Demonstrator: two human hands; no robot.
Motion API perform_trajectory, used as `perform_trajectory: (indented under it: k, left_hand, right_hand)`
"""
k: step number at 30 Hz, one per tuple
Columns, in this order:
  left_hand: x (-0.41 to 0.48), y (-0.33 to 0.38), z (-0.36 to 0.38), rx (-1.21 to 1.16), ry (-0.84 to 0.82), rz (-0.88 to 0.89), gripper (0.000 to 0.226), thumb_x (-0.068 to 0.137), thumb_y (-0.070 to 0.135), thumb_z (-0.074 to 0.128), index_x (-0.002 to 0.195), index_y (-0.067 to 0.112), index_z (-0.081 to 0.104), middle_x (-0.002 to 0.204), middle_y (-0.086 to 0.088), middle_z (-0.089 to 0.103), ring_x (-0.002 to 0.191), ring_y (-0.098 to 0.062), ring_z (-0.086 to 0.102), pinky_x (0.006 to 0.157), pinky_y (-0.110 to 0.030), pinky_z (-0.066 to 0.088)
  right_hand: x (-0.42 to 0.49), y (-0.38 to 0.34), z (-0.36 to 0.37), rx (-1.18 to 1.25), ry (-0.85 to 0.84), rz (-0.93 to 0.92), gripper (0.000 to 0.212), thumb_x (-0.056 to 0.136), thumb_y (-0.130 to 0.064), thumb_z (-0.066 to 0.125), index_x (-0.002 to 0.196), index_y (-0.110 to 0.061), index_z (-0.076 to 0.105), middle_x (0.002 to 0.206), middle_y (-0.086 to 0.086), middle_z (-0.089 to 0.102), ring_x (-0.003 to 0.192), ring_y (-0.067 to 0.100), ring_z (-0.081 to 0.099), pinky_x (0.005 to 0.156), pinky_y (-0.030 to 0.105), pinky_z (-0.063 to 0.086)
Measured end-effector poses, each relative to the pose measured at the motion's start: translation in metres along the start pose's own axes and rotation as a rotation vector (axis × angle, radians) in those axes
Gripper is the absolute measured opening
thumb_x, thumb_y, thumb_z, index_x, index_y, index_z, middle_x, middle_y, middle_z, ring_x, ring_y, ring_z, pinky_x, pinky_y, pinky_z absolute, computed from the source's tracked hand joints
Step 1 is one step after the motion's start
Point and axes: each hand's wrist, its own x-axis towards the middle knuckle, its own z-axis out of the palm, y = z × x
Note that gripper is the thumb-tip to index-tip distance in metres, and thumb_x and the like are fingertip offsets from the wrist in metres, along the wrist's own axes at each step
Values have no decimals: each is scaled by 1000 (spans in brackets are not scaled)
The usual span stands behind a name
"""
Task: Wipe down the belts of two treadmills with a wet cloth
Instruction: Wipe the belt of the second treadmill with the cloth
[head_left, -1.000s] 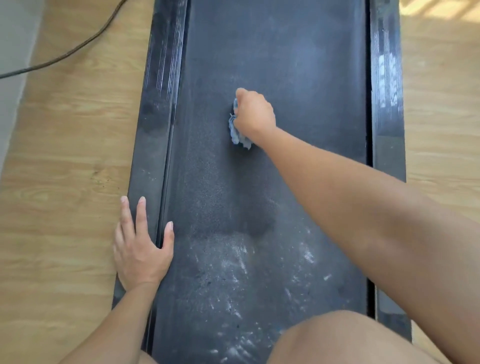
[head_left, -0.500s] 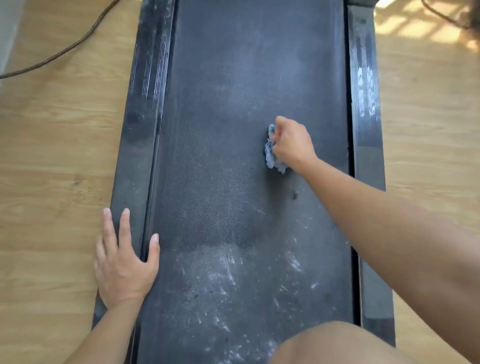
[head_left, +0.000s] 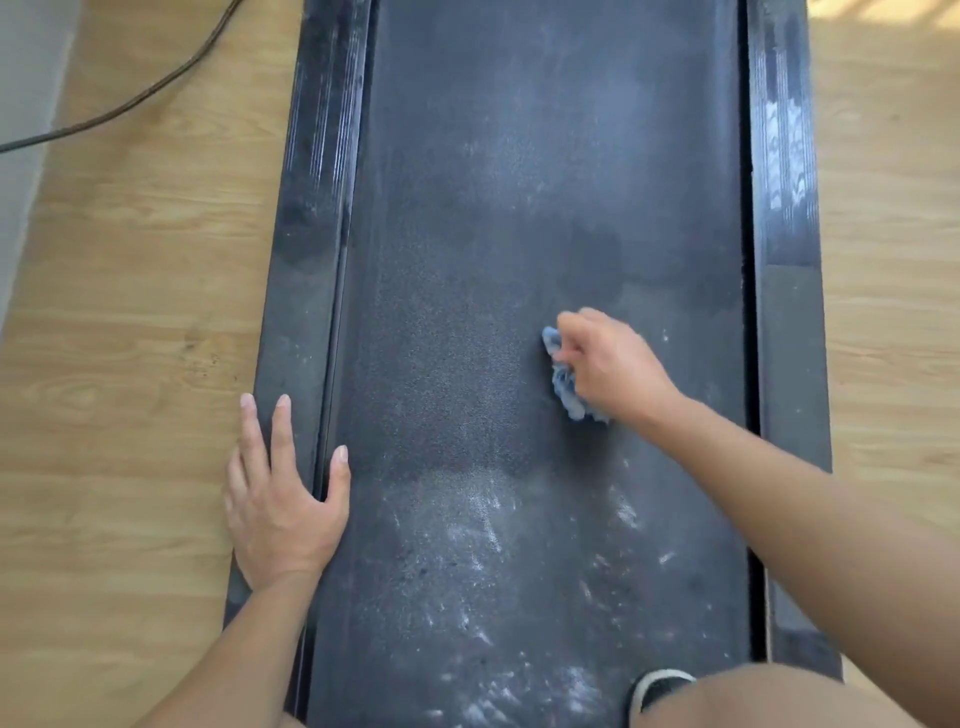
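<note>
Dusty black belt (head_left: 493, 260) fills my frame; my right hand (head_left: 613, 364) clutches the blue cloth (head_left: 566, 389) centre-right, left hand (head_left: 280, 509) flat, fingers straight, lower left.

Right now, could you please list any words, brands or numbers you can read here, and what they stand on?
No text can be read.
The belt shows only dust smears.
The right side rail has white marks, perhaps glare, too blurred to read.
The cloth shows no writing.

matt gritty belt (head_left: 467, 322), crumpled cloth (head_left: 563, 384), glossy wood-grain floor (head_left: 130, 312).
</note>
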Motion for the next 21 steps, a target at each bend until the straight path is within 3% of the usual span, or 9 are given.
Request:
perform_trajectory:
  k: [4, 7, 11, 14, 16, 21]
  left_hand:
    - [3, -3, 3, -9, 25, 14, 79, 96, 62, 45, 167, 29, 29, 179, 2, 12, 144, -43, 40, 109, -63, 43]
    - [1, -3, 3, -5, 15, -2, 80, 96, 63, 45, 167, 30, 29, 179, 2, 12, 144, -44, 40, 110, -64, 43]
    - [3, -2, 1, -19, 6, 0, 82, 94, 65, 43, 166, 29, 30, 179, 2, 12, 143, -46, 40, 107, -67, 45]
    - [3, 1, -2, -16, -4, -18, 82, 93, 65, 41, 166, 29, 31, 179, 2, 13, 142, -47, 41, 107, -68, 45]
    - [2, 3, -2, -23, 3, -10, 82, 93, 65, 42, 165, 28, 31, 178, -1, 15, 140, -49, 41, 107, -68, 44]
    - [0, 3, 2, -18, 21, -9, 81, 94, 64, 42, 165, 26, 33, 178, -3, 17, 138, -50, 43, 106, -68, 44]
  right_hand:
    - [100, 10, -47, -6, 161, 132, 16, 83, -4, 54, 81, -17, 45, 85, 5, 57, 83, 37, 58, 62, 35, 37]
    - [74, -5, -30, 37, 225, 158, 20, 77, -11, 62, 82, -21, 44, 87, 4, 57, 75, 34, 59, 61, 36, 46]
    - [-77, -28, 44, 49, -28, -61, 51, 84, -9, 65, 85, -36, 22, 87, -10, 35, 68, 21, 42, 54, 35, 35]
    - [-112, -22, 58, -41, -139, -132, 57, 83, -8, 65, 83, -34, 15, 86, -10, 31, 71, 22, 44, 49, 31, 27]
    - [-79, -28, 40, -20, -146, -77, 51, 75, -6, 65, 82, -31, 21, 85, -8, 35, 70, 24, 45, 48, 33, 35]
    - [65, -44, -17, 49, 15, 51, 29, 71, 2, 60, 84, -19, 45, 90, 1, 51, 72, 29, 58, 58, 39, 52]
